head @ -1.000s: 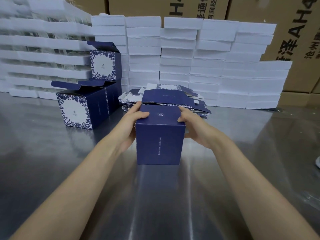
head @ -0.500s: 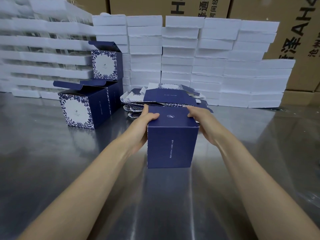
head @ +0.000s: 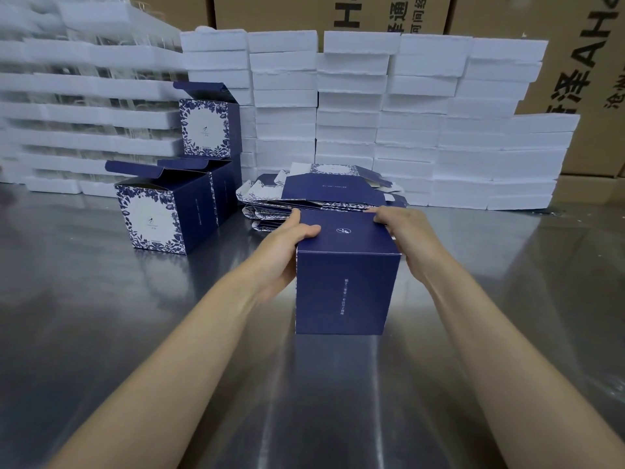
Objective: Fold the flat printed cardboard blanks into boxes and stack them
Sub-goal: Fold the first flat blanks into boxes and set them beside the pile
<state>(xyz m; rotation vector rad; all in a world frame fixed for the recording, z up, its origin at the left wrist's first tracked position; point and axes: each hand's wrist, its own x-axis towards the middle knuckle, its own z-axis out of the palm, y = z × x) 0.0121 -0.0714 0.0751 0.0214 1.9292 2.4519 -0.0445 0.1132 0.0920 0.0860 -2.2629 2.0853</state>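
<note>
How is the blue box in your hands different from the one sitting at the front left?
The held box shows a closed top; the front-left box has its lid flap raised. Both hands, left hand and right hand, grip the held box; the front-left box stands untouched. Both are navy printed cardboard.

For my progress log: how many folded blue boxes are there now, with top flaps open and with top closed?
Boxes with top flaps open: 3, front box, one behind it, one stacked on top.
Box with top closed: 1, the box between left hand and right hand.
Total: 4
</note>
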